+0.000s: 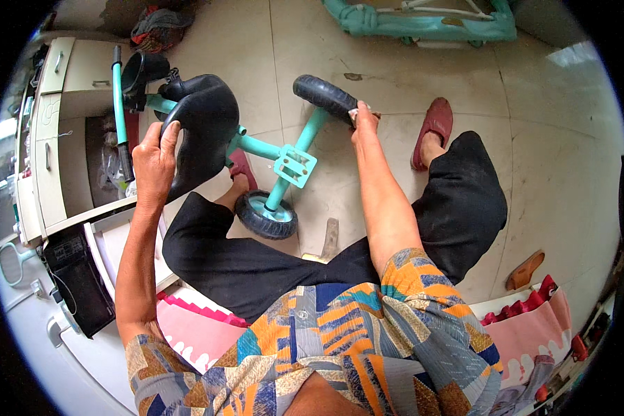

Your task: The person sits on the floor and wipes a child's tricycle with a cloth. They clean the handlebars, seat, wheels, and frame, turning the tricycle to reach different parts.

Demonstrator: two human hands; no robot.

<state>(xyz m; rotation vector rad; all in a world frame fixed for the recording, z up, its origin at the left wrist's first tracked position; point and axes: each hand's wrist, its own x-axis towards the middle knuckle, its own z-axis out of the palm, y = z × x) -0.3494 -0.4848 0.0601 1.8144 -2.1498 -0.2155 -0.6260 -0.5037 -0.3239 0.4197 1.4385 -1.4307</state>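
**Small tricycle held tipped over at seat and rear wheel**

The child's tricycle with a teal metal tube frame lay tipped on its side on the pale tiled floor, in the upper middle of the frame, between the seated person's knees. Its black moulded plastic seat pointed toward the upper left, and two small black rubber-tyred wheels stood out from the rear axle: one upper wheel near the centre top, one lower wheel just beside the person's leg.

The left hand gripped the edge of the seat, fingers curled over its rim and pressed against the plastic. The right hand rested on the upper wheel, fingers closed on a small pale thing against the tyre; what that thing was could not be told.

Judged from its build, the tricycle would be light but awkward: stiff in the frame, with wheels and handlebar free to swing. The seat shell looked smooth and likely slippery, so the frame tubes or the axle would give a surer hold.

A teal handlebar with a black grip reached toward a cream cabinet with drawers at the left edge. Red slippers covered the feet, and a teal frame lay along the top.
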